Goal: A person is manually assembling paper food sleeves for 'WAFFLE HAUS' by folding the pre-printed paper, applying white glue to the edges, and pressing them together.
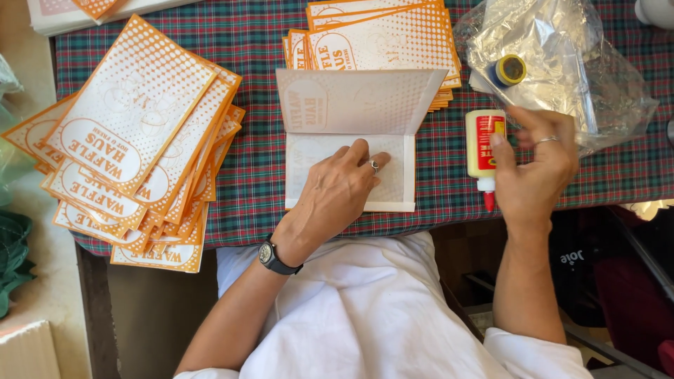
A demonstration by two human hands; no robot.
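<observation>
My left hand [335, 193] lies flat on the half-folded paper bag [349, 140] right in front of me, fingers [358, 156] spread and pressing down so the sheet stays put on the bench [260, 168]. Its upper flap stands open, showing the pale inside. My right hand [535, 172] curls around the glue bottle [483, 151], fingers pinching it with the red tip pointing down towards me, just right of the bag. To the left sits a fanned pile of orange printed bags [133, 140]; farther off, a second orange stack [382, 38] and a crumpled clear plastic bag [562, 63] holding a yellow tape roll [511, 69].
</observation>
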